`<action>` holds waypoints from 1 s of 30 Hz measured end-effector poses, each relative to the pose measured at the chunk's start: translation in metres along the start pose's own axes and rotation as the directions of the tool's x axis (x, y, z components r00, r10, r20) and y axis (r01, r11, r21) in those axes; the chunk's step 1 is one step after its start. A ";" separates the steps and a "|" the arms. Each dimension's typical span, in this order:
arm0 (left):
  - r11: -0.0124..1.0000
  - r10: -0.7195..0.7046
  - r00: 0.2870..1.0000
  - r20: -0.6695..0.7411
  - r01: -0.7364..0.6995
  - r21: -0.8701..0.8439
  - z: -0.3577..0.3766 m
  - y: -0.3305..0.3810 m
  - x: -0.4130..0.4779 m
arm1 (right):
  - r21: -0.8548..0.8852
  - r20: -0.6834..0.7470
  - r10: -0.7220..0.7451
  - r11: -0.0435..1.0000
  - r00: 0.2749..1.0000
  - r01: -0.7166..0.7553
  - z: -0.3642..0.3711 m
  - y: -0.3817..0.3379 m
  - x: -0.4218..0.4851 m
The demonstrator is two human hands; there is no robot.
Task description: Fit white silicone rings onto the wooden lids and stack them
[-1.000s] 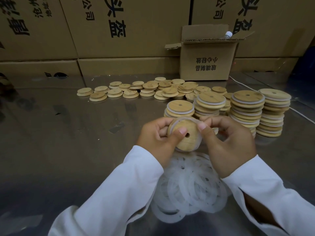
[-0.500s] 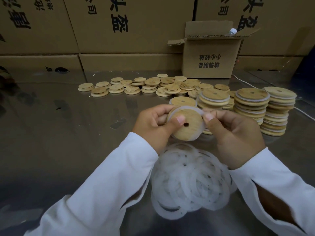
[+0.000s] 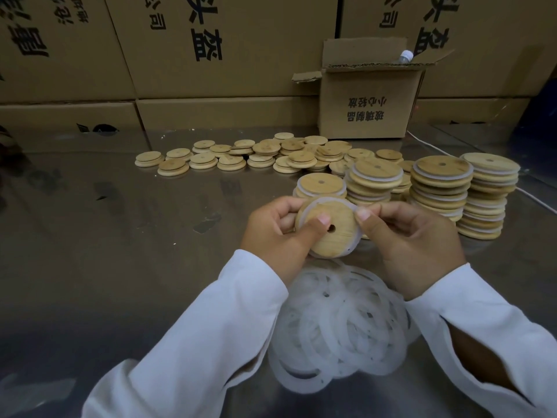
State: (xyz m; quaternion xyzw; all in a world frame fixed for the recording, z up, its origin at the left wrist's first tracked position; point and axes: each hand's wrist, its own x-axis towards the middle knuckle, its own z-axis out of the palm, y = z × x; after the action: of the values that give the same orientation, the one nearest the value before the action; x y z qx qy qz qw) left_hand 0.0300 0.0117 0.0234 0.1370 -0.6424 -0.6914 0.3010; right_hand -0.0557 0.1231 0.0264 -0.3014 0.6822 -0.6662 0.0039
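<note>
The left hand [image 3: 277, 233] held a lid [image 3: 334, 236] up over the bench [image 3: 120, 236]. Its grip was closed round the lid's edge, with the thumb pressed flat near the small hole. The right hand [image 3: 413, 245] pinched the ring [image 3: 325, 201] at the lid's right edge, so its grip was closed on the ring. The ring seemed to sit round most of the rim. To do this well, I thought, the right thumb should push the ring down bit by bit all the way round, so no part stuck up or twisted. Then the lid could go on the stacks [image 3: 440, 188] just behind. The lid's back was hidden, so I could not tell if the ring sat right there. The pile of rings [image 3: 340, 321] lay partly under the sleeves [image 3: 211, 327].
</note>
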 end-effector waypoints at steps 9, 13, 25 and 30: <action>0.999 0.052 0.995 -0.079 -0.053 -0.007 0.003 -0.002 -0.001 | 0.152 -0.018 -0.012 0.988 1.000 0.015 0.005 -0.002 -0.005; 0.999 0.040 0.995 -0.086 -0.043 -0.033 0.006 -0.003 -0.002 | 0.030 -0.071 -0.084 0.996 0.994 0.086 0.005 0.001 -0.007; 0.975 0.091 0.996 0.000 -0.089 0.204 0.001 -0.005 -0.002 | 0.171 0.153 0.220 0.954 0.963 -0.245 -0.001 0.003 0.001; 0.934 0.163 0.986 0.039 -0.167 0.315 -0.001 -0.001 -0.002 | 0.158 0.248 0.317 0.919 0.915 -0.361 -0.006 0.004 0.004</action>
State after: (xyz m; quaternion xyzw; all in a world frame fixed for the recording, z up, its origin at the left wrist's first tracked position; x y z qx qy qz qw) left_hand 0.0321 0.0122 0.0214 0.1252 -0.7562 -0.5522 0.3279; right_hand -0.0626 0.1262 0.0246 -0.2473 0.6489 -0.6835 0.2248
